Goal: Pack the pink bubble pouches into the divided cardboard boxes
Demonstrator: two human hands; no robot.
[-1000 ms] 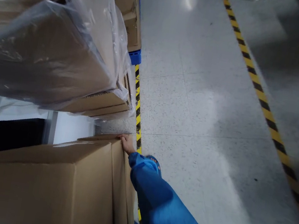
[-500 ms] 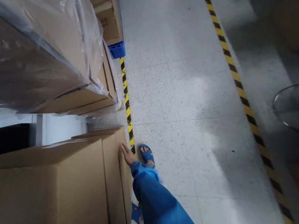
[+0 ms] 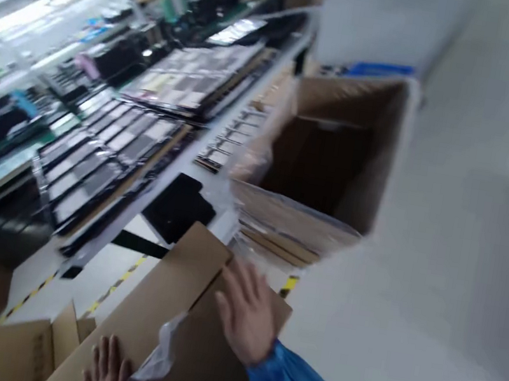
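A brown cardboard box [image 3: 194, 265] with its top flaps folded closed lies below me at the bottom of the view. On its right top flap rests my right hand [image 3: 247, 312], palm down with fingers apart, under a blue sleeve. My left hand [image 3: 107, 370] lies flat on the same box near the bottom edge, its fingers stretched out and the rest cut off by the frame. A crumpled piece of clear plastic [image 3: 161, 353] pokes from the seam between the flaps, close to my left hand. The picture is blurred by motion.
Beyond the box stands a large open carton [image 3: 321, 162] lined with clear plastic. To its left runs a bench [image 3: 227, 122] with trays of flat pieces [image 3: 110, 155] and a black item [image 3: 179, 207]. More cardboard boxes [image 3: 12, 348] are at lower left. Pale floor [image 3: 435, 296] spreads to the right.
The view has swung up from the floor to the bench and open carton. Both hands now lie on the closed box; earlier only one hand showed, touching a box's side.
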